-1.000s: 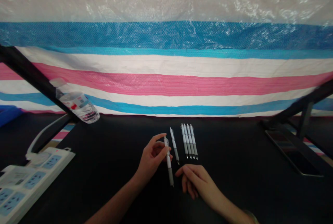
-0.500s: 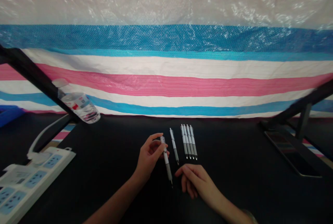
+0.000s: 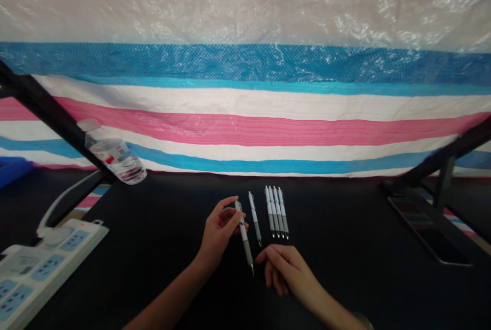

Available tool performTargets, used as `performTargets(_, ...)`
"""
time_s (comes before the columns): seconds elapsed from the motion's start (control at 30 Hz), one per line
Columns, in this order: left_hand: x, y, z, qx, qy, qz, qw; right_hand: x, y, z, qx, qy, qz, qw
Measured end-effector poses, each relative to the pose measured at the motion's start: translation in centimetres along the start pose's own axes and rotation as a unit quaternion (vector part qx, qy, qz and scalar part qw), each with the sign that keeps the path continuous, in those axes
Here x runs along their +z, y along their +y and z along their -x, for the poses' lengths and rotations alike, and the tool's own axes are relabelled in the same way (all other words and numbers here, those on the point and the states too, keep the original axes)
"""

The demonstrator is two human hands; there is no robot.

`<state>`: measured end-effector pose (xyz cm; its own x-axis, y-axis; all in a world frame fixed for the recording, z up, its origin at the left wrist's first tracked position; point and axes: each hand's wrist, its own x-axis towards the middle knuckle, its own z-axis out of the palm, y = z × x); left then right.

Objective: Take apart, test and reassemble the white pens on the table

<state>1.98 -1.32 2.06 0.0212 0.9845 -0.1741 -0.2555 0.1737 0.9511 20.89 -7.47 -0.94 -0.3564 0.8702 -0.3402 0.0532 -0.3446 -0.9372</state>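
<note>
Your left hand (image 3: 218, 230) holds a pen (image 3: 246, 242), tip toward you

Black table (image 3: 164, 217) underneath; your right hand (image 3: 286, 266), loosely curled with nothing visible in it, is nearest the tip
Row of four pens (image 3: 278, 212) right of the grip, lone pen (image 3: 254, 219) between
Thumb and fingers pinch the upper barrel; long axis runs from grip toward you, slightly right

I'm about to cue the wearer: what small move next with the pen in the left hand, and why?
Probably have the left hand lay the held pen beside the lone pen: the two slant similarly, the row of four pens lies side by side further right, and the right hand, near the held pen's tip, holds nothing.
</note>
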Motion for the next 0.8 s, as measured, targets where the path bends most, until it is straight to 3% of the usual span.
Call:
performTargets(0.27,0.0,0.4,-2.2,0.026,-0.003,-0.046,0.999,0.1,-0.4,0.2,-0.011,-0.002,-0.003,1.0)
performTargets(0.4,-0.1,-0.2,-4.3,0.098,-0.03,-0.176,0.979,0.1,-0.7,0.2,-0.016,0.001,0.001,1.0)
performTargets(0.6,0.6,-1.4,-6.2,0.139,-0.025,-0.221,0.965,0.1,-0.7,0.3,-0.026,0.005,0.017,0.999)
performTargets(0.7,0.7,-1.7,-6.1,0.155,-0.004,-0.229,0.961,0.1,-1.6,0.9,-0.069,0.036,0.106,0.991)
performTargets(0.8,0.5,-1.6,-5.2,0.166,-0.012,-0.23,0.959,-0.2,-3.0,1.8,-0.184,0.087,0.296,0.933)
